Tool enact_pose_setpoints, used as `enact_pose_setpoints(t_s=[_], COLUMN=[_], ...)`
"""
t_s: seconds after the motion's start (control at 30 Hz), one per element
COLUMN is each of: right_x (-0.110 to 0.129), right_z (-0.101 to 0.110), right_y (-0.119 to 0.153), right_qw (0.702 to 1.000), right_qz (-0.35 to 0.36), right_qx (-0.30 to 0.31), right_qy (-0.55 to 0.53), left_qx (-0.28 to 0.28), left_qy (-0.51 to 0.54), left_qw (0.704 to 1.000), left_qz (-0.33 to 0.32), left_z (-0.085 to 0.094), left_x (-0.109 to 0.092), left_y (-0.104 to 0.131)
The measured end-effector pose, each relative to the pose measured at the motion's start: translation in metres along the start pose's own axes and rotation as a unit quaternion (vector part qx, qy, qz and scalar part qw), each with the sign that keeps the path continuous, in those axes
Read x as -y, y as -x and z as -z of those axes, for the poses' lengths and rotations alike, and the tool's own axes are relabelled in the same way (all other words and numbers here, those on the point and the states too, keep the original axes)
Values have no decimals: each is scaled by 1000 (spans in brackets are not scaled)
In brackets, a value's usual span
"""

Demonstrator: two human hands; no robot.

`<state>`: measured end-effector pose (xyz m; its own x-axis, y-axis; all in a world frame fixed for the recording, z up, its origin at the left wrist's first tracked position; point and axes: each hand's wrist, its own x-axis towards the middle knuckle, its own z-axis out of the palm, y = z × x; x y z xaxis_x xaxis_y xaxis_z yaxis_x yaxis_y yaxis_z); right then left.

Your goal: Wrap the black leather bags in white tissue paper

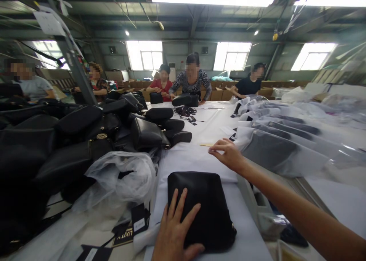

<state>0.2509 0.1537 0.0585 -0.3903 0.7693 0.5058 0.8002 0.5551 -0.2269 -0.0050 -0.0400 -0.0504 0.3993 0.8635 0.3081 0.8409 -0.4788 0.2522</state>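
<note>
A black bag (210, 211) lies flat on white sheets (191, 158) at the near middle. My left hand (178, 226) rests on its left part with the fingers spread. Beyond the bag, my right hand (224, 152) is raised over the far right edge of the sheets, its thumb and fingertips pinched together. A thin tan strip (206, 145) shows just left of those fingertips; whether they grip it or the sheet edge is too small to tell.
Black bags (76, 154) are piled on the left, beside crumpled clear plastic (122, 175) and black tags (139, 219). Plastic-wrapped bags (271, 146) lie in a row on the right. Several people stand or sit across the table (213, 120).
</note>
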Motion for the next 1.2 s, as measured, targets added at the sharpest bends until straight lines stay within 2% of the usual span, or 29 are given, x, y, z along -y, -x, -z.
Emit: enact_pose_setpoints(t_s=[0.1,0.2,0.27,0.33,0.4,0.5,0.57,0.63,0.73,0.9,1.07,1.2], right_x=[27,51,62,68,70,67,62,57,53,46,39,67], right_z=[21,36,40,39,37,34,33,32,29,15,9,19], right_y=[34,65,83,98,111,125,131,137,145,164,181,187], right_qw=[987,972,966,964,962,962,966,973,979,977,983,990], right_qz=[144,224,248,260,268,267,251,223,186,190,145,29], right_qx=[-67,-74,-68,-61,-59,-56,-56,-58,-60,-38,-16,-49], right_qy=[-12,-3,5,9,11,11,17,31,59,90,107,125], left_qx=[4,-24,-101,-200,-256,-234,-201,-173,-148,-134,-114,-107], left_qy=[-9,-18,-39,-84,-141,-193,-192,-179,-160,-134,-114,-133], left_qw=[1000,999,994,975,953,944,947,951,953,958,961,955], left_qz=[4,-19,-32,-48,-78,-128,-159,-184,-209,-214,-223,-243], left_z=[8,23,37,54,73,96,102,99,81,51,49,52], left_x=[-1,5,10,13,15,16,18,21,26,31,35,34], left_y=[-2,-8,-19,-33,-49,-67,-68,-61,-39,-13,-5,-3])
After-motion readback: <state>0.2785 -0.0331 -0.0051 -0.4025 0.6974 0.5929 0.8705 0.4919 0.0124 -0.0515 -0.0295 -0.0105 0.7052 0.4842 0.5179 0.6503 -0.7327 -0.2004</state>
